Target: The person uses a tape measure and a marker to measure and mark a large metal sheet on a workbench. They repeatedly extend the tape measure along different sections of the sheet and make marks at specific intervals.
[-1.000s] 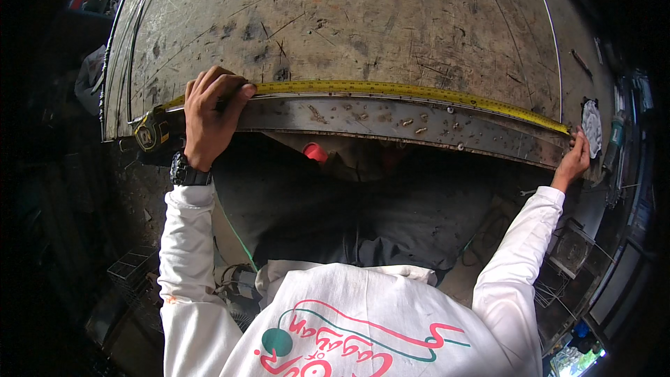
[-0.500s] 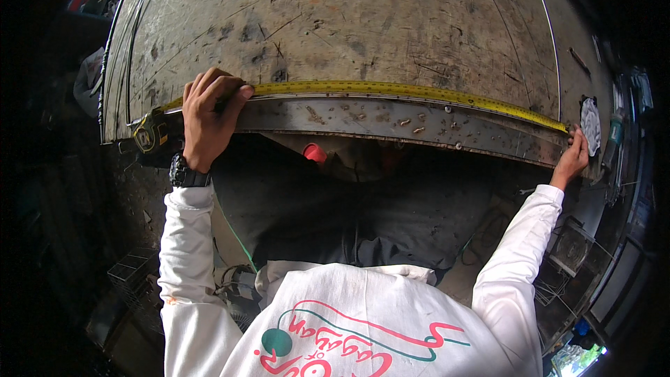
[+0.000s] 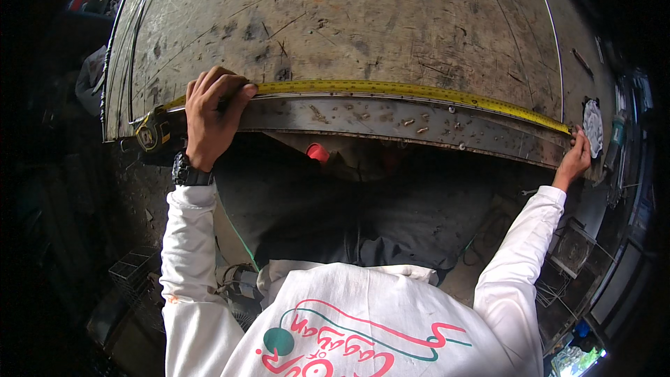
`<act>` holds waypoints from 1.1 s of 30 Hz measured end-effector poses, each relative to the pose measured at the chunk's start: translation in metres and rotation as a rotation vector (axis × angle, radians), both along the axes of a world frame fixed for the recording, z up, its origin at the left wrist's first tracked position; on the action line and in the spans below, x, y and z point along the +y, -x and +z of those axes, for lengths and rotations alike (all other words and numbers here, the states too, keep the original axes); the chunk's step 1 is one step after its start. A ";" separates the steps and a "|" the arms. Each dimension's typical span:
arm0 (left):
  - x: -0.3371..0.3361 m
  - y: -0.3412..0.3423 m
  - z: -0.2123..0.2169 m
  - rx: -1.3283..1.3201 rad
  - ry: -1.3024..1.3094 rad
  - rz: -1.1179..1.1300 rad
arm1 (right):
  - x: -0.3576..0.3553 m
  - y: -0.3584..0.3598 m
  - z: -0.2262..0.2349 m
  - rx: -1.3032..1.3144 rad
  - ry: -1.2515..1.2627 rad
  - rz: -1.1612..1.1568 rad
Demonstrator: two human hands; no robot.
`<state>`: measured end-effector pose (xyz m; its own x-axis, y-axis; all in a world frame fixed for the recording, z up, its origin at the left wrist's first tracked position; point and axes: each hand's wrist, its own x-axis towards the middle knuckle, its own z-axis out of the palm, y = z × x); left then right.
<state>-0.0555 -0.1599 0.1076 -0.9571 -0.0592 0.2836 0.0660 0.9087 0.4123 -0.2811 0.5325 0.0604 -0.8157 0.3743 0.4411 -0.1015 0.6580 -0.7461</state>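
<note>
A yellow tape measure blade [image 3: 391, 89] is stretched across the near edge of a scuffed wooden worktable [image 3: 363, 21]. Its black and yellow case [image 3: 152, 132] hangs at the table's left front corner. My left hand [image 3: 211, 115] is closed over the blade close to the case, thumb and fingers pressing it at the edge. At the far right end, my right hand [image 3: 575, 158] pinches the blade's tip between thumb and fingers. Just below the blade, a thin metal rod [image 3: 314, 97] runs along a grey metal strip [image 3: 349, 116] spotted with rust.
Thin metal rods [image 3: 551, 17] run away from me along the table's right side. A crumpled whitish cloth [image 3: 592, 128] lies near the right corner, beside a teal tool [image 3: 615, 141]. A dark slim tool [image 3: 581, 61] rests farther back. A wire rack [image 3: 132, 269] stands at lower left.
Both hands keep their hold on the tape, which stays stretched in place. The whole view has shifted very slightly; nothing else visibly differs.
</note>
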 end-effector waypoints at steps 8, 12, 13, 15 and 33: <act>0.000 0.000 0.000 -0.003 0.013 0.006 | -0.001 0.000 0.000 0.000 -0.001 -0.002; 0.002 0.001 0.001 0.009 0.009 0.003 | 0.000 -0.001 0.002 -0.022 -0.027 -0.012; 0.002 0.001 0.001 0.008 0.005 0.004 | -0.001 -0.001 0.002 -0.027 -0.035 -0.012; 0.001 0.000 0.001 0.007 0.002 0.004 | -0.002 -0.002 0.004 -0.034 -0.022 0.031; 0.001 0.000 0.002 0.012 -0.001 -0.001 | -0.002 0.000 0.003 -0.075 -0.071 0.121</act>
